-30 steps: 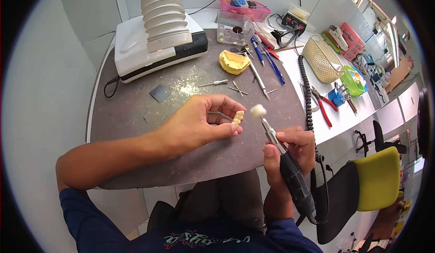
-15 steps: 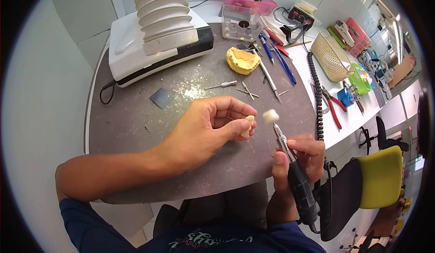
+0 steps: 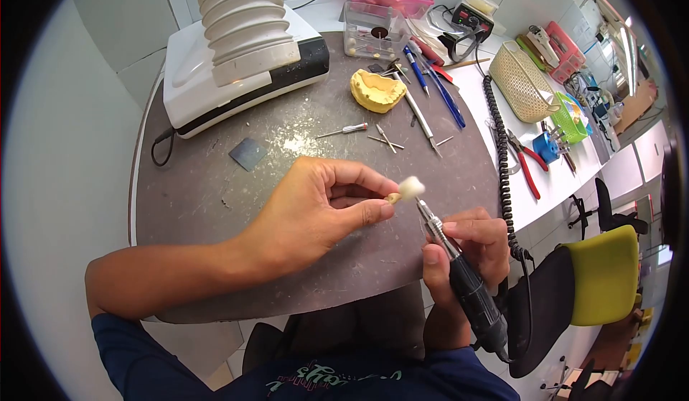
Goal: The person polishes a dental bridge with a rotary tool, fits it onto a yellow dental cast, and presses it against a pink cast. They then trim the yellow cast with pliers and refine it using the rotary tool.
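Observation:
Between thumb and fingers, my left hand [image 3: 326, 200] pinches a small cream dental piece that looks like artificial teeth [image 3: 392, 198], mostly covered by the fingertips. My right hand [image 3: 470, 250] is wrapped round a black and silver rotary handpiece [image 3: 466, 279], its tip angled up and to the left. A white polishing buff [image 3: 411, 188] on the handpiece's tip looks blurred and overlaps the edge of the dental piece. Beyond the hands, a yellow plaster dental model [image 3: 377, 91] rests on the grey bench mat [image 3: 344, 272].
A white dust extractor [image 3: 237, 78] with a ribbed hose stands at the back left, near pale dust. Several burs, a small screwdriver [image 3: 343, 129], a white-handled tool [image 3: 420, 117] and pens lie beyond the hands. Red-handled pliers [image 3: 527, 164] and a cream basket [image 3: 522, 81] are to the right.
The handpiece has moved left, bringing its white buff up to the dental piece. My left hand has turned the piece so that less of it shows.

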Action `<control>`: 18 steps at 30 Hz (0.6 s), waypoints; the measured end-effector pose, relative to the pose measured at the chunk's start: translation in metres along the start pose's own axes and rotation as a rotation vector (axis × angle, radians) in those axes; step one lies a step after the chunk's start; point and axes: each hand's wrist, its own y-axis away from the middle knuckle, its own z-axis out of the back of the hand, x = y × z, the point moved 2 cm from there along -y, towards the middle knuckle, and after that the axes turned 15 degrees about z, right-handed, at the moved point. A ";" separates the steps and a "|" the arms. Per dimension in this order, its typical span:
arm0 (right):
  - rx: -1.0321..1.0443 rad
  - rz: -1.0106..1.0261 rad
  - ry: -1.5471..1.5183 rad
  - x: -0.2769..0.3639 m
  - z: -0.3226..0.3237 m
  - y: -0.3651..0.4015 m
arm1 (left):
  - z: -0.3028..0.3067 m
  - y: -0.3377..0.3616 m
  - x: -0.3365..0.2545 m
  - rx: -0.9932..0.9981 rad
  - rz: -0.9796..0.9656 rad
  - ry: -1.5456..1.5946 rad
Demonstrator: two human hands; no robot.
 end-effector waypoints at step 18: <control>-0.036 0.021 -0.003 -0.003 0.000 0.003 | -0.002 0.002 -0.003 -0.029 0.053 -0.043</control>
